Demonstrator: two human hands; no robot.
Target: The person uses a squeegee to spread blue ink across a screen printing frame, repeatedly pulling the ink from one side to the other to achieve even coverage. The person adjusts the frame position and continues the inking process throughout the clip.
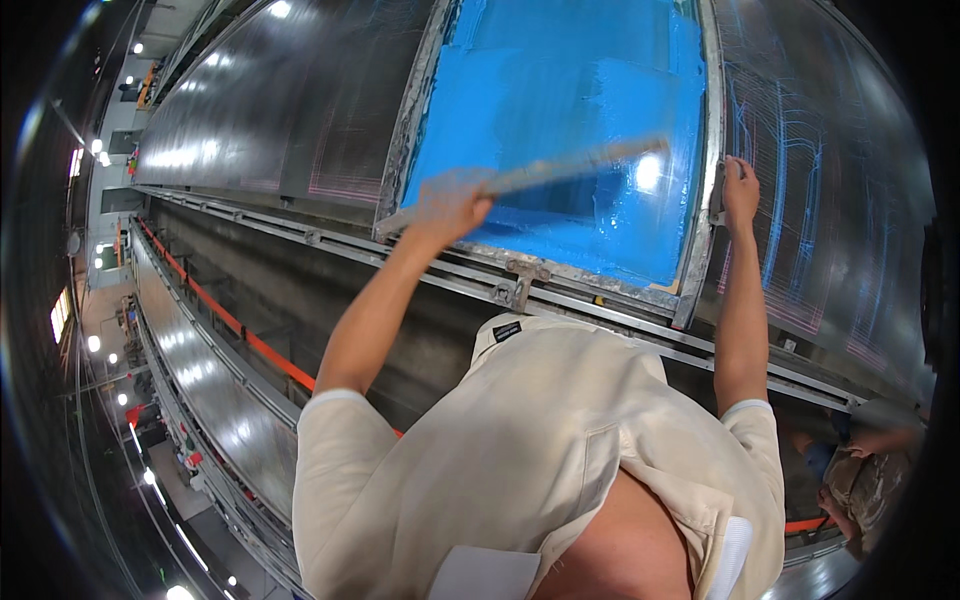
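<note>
While the left hand (452, 208) is wrapped round the wooden bar (580, 167) toward its left end, the right hand (741, 190), fingers bent and partly closed, is at the outer edge of the frame (713, 120); whether it pinches that edge, I cannot tell. The bar slants across the lower part of the frame, over the blue paint (530, 100), with its far end higher in the view; blur hides whether its edge touches the paint all along. To spread the paint well, I would judge, the bar wants level, even pressure from end to end, since a one-handed hold near one end could let the far end lift and leave streaks. The paint looks thin and patchy in places, so a steady, unbroken stroke should suit it, and a firm hand on the frame would help stop it shifting on the table (250, 130). As for counts, I make out one bar, one frame, one coat of blue paint, two working hands, at least two long tables, counting another (205, 350) at lower left, one orange strip (215, 305) between them, and one other person (870, 480) at lower right. The blue lines (775, 210) on the right are too many and faint to count.
</note>
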